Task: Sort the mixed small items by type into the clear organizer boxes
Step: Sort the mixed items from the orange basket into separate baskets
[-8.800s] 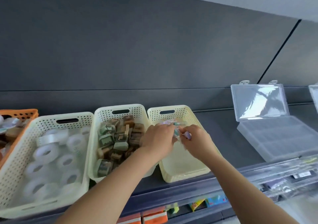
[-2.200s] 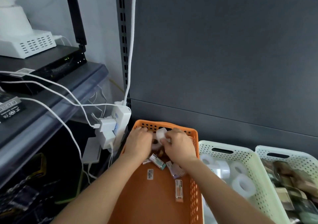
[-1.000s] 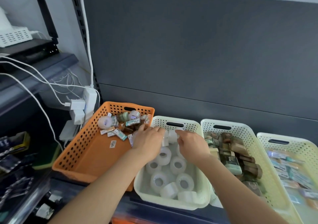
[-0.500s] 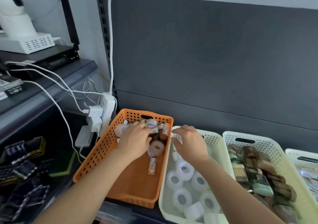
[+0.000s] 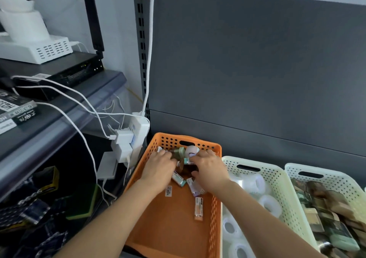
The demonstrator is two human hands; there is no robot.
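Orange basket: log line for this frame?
left hand: in orange basket; right hand: same basket; touching: mixed items; holds: unclear

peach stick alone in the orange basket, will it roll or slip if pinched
The peach stick looks small and slim, so probably light and stiff. It lies flat on the orange basket floor, so a push would likely slide it rather than roll it. Its wrap looks glossy, maybe slippery.

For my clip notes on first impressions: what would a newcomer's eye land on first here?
The orange basket at bottom centre stands out, with the left hand and right hand both among the mixed small items piled at its far end. Right of it sits a cream basket of white tape rolls; left of it a white power strip hangs with trailing cables.
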